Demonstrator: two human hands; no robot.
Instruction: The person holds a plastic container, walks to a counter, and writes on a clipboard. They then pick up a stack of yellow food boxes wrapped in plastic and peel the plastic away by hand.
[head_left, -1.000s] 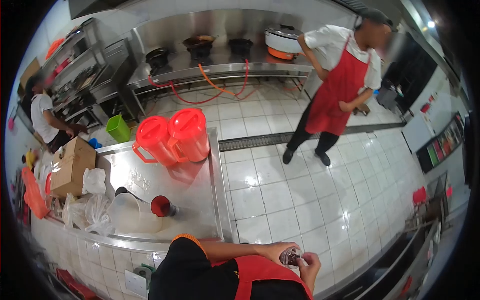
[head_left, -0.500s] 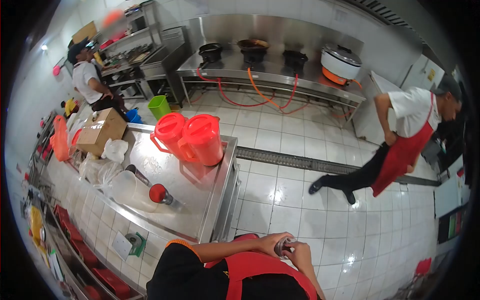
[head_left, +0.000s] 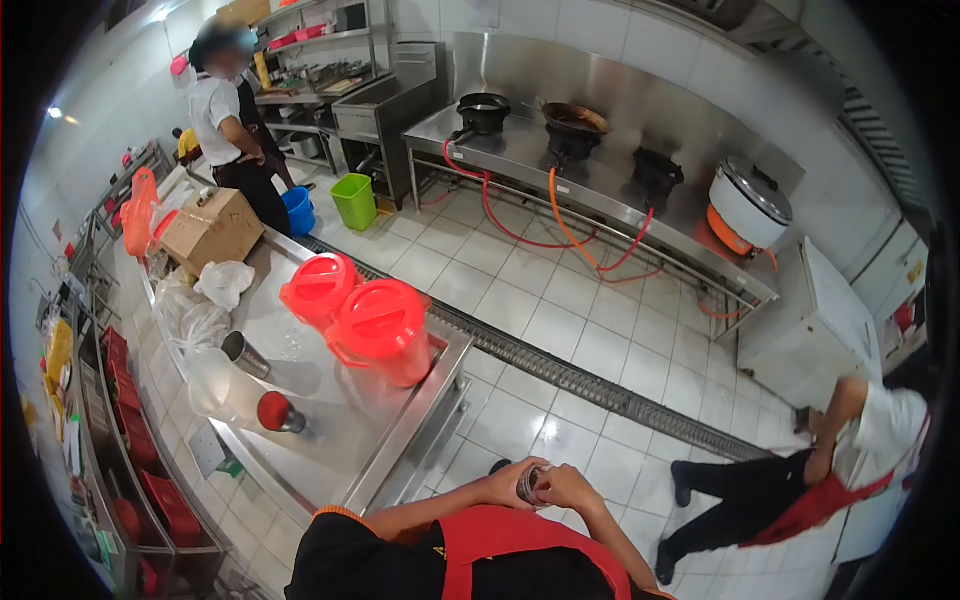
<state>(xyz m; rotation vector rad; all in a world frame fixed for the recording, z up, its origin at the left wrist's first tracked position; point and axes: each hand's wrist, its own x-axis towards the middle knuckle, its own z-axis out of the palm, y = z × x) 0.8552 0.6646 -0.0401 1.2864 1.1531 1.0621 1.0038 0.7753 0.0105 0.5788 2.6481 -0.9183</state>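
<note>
Close to my body, at the bottom centre, my left hand (head_left: 506, 484) is wrapped round a small round jar or glass (head_left: 529, 485) with a dark rim. My right hand (head_left: 567, 487) is on the jar's right side, its fingers bent at the opening; whether they pinch anything inside is too small to tell. Left of my hands is a steel table (head_left: 345, 440). On it stand two red lidded pitchers (head_left: 385, 332), a clear plastic pitcher (head_left: 222, 385) lying on its side, a steel cup (head_left: 245, 354) and a red-capped bottle (head_left: 280, 412).
A cardboard box (head_left: 212, 232) and plastic bags (head_left: 225, 284) sit at the table's far end. Behind are a stove counter (head_left: 600, 190), a rice cooker (head_left: 748, 205), a green bin (head_left: 353, 202) and a floor drain (head_left: 560, 370). One person (head_left: 850, 450) is at the right, others at upper left.
The view has turned, so the stove and rice cooker appear further right. The person at the right appears lower in view. Both my hands are still at the jar.
</note>
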